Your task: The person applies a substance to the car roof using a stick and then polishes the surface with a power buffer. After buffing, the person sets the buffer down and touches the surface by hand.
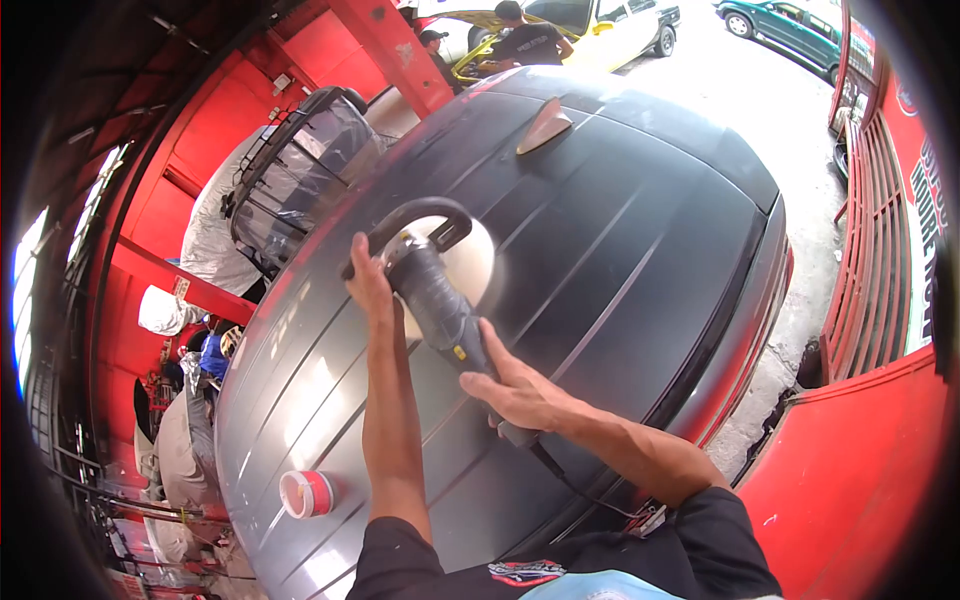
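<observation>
A black car polisher (435, 300) with a round white pad (472, 262) rests on the dark grey car roof (610, 270). The pad's edge looks smeared, as if spinning. My left hand (370, 285) is closed round the polisher's curved front handle at its left end. Further back, my right hand (525, 390) wraps the rear of the body, where the power cord (570, 480) leaves toward the roof's near right edge. Left of my left forearm, a small tub with a red and white label (307, 494) stands on the roof.
A brown shark-fin antenna (545, 126) sticks up from the roof's far part. A red post (395, 55) and a roof rack (300, 175) are beyond the left side. Two people stand by a yellow car (600, 40) at the back. Red slatted railing (870, 240) lines the right.
</observation>
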`<action>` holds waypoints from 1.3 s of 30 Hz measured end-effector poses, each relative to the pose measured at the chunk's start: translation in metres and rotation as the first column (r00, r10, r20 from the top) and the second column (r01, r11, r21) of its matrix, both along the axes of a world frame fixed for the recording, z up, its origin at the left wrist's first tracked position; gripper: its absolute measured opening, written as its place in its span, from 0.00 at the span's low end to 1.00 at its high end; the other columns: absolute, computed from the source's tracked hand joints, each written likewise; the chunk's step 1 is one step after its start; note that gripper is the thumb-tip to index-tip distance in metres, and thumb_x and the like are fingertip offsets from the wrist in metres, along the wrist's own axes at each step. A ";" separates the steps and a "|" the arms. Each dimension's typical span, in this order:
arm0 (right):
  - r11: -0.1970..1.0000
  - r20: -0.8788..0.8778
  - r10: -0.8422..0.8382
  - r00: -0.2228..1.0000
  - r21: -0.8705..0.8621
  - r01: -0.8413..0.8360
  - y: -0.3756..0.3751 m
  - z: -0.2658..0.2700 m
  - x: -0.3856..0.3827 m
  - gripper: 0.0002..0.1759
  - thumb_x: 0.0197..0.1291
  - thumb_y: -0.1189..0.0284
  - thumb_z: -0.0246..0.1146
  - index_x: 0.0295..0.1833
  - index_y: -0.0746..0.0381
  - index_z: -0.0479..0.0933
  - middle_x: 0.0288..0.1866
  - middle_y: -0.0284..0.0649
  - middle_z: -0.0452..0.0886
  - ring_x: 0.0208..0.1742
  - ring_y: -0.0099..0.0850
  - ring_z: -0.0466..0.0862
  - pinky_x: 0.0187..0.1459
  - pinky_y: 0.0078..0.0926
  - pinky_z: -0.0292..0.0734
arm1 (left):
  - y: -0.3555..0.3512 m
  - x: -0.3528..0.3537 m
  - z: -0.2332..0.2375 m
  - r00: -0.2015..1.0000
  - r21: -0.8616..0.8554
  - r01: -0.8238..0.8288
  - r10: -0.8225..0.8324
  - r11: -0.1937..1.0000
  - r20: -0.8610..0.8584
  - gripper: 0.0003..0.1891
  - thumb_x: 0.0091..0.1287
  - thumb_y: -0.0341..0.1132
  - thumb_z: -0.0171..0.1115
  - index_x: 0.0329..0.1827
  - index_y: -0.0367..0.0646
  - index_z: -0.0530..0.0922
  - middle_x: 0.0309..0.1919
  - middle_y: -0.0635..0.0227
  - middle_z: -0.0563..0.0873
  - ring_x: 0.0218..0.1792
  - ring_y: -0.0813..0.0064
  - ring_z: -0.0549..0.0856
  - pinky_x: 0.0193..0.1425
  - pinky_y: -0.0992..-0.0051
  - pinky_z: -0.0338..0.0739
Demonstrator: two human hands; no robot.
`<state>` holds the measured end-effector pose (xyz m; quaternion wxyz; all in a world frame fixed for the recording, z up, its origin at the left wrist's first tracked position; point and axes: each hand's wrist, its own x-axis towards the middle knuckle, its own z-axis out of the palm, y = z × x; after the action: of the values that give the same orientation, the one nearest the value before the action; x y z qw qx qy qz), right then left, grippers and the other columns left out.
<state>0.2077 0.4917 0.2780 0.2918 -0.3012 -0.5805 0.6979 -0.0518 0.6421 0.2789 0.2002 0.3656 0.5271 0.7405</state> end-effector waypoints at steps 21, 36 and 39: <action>0.763 0.049 -0.636 0.770 -0.104 0.638 0.009 0.009 0.137 0.45 0.74 0.64 0.56 0.84 0.62 0.36 0.52 0.43 0.78 0.40 0.28 0.80 0.30 0.25 0.78 | 0.096 0.293 0.021 0.869 0.128 0.493 -0.480 0.860 -0.121 0.19 0.66 0.47 0.67 0.38 0.36 0.87 0.33 0.71 0.87 0.37 0.78 0.83 0.45 0.72 0.76; 0.988 0.192 -0.109 0.975 -0.088 0.127 -0.152 0.007 0.115 0.48 0.75 0.62 0.56 0.84 0.58 0.28 0.36 0.40 0.78 0.28 0.28 0.78 0.32 0.27 0.77 | -0.167 0.087 -0.051 0.953 -0.085 0.272 -0.256 0.959 0.164 0.21 0.77 0.32 0.56 0.70 0.34 0.73 0.64 0.58 0.81 0.64 0.67 0.79 0.68 0.71 0.74; 0.995 0.275 0.102 0.956 -0.047 -0.092 -0.180 0.000 0.128 0.50 0.75 0.55 0.55 0.84 0.58 0.28 0.33 0.42 0.79 0.32 0.34 0.81 0.41 0.31 0.78 | -0.251 0.072 -0.055 0.999 -0.138 0.030 -0.031 0.990 -0.008 0.19 0.76 0.38 0.58 0.62 0.33 0.74 0.54 0.61 0.82 0.55 0.70 0.82 0.60 0.73 0.77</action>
<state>0.3356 0.3119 0.2780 0.1679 -0.3722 -0.6177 0.6721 0.0199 0.3913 0.2238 0.2336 0.3628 0.5723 0.6974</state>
